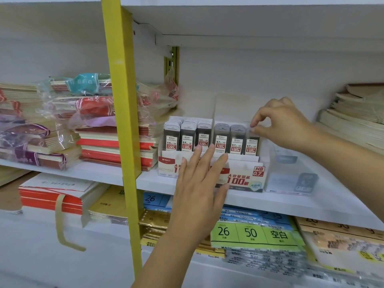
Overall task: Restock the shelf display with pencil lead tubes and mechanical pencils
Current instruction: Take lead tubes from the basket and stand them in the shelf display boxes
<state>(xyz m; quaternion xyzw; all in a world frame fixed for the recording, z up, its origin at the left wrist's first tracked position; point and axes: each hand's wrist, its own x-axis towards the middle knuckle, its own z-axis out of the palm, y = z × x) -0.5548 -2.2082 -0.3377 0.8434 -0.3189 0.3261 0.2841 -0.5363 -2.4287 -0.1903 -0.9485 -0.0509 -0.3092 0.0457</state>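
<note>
Right hand (280,123) pinches the top of the rightmost 0.7 lead tube (252,145), which stands in the front row of the display box (249,179) on the white shelf (311,204). Left hand (199,183), fingers (218,163) straight, lies flat against the box front. Risk: a tilted tube may jam against its neighbour or topple the row; if the bracing hand slips, the light box may slide back.

Grey lead tubes (221,140), red-white display box (241,179), yellow shelf post (120,100).

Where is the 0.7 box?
Head view, middle shelf: the 0.7 box stands between the 0.5 box and a clear plastic box, behind the left hand.
</note>
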